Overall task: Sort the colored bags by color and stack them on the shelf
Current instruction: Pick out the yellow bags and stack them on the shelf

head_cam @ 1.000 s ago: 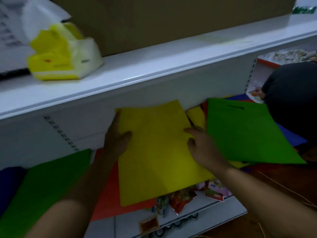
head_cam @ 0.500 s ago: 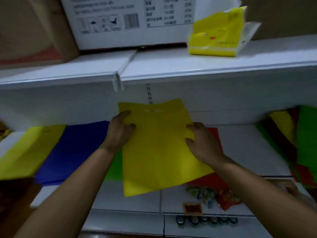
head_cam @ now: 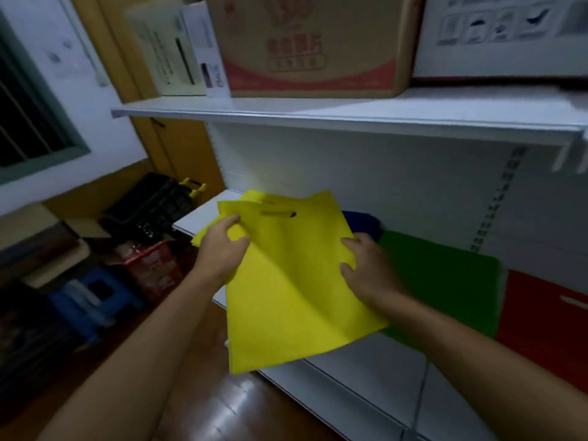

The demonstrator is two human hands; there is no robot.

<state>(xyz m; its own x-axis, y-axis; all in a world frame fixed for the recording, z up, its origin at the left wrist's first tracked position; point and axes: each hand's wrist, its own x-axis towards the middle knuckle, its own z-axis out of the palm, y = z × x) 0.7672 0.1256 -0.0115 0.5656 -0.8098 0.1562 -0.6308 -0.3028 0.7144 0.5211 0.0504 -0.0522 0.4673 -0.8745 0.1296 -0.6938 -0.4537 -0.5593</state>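
Observation:
A flat yellow bag (head_cam: 286, 281) with a cut-out handle hangs over the left end of the white shelf (head_cam: 203, 214). My left hand (head_cam: 222, 249) grips its left edge and my right hand (head_cam: 366, 268) pinches its right edge. Under its top left corner lies another yellow bag (head_cam: 206, 232) on the shelf. A dark blue bag (head_cam: 366, 222) peeks out behind the held one. A green bag (head_cam: 445, 281) lies to the right, and a red bag (head_cam: 547, 319) beyond it.
An upper shelf (head_cam: 318, 113) carries a brown cardboard box (head_cam: 311, 43) and white boxes (head_cam: 499, 33). Left of the shelving, on the floor, stand black crates (head_cam: 149, 205), a red basket (head_cam: 152, 265) and a blue stool (head_cam: 92, 294). A lower shelf (head_cam: 366, 393) juts out below.
The view has swung left along the shelf. Both hands have carried the yellow bag past the green and blue bags to the yellow bag at the shelf's left end.

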